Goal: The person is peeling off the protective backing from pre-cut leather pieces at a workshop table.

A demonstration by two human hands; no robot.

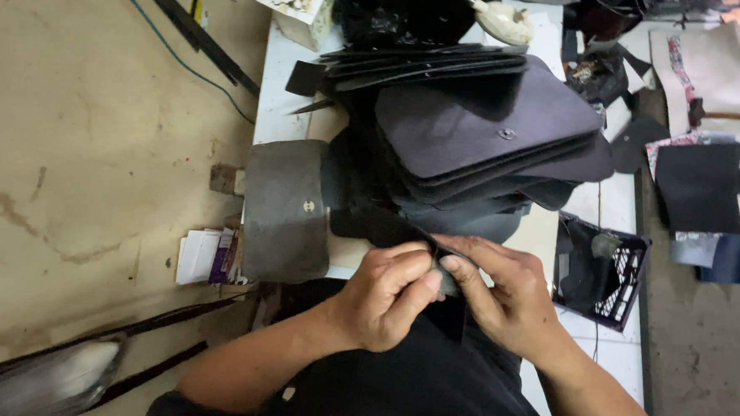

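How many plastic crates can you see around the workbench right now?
1. A dark plastic crate sits right of the right hand, at the table's edge. Others may be hidden behind the stacked flaps.

A small white cardboard box with a brown-and-cream picture (301, 2) stands at the table's far left corner. A stack of white and purple paper packets (207, 256) lies by the table's left edge.
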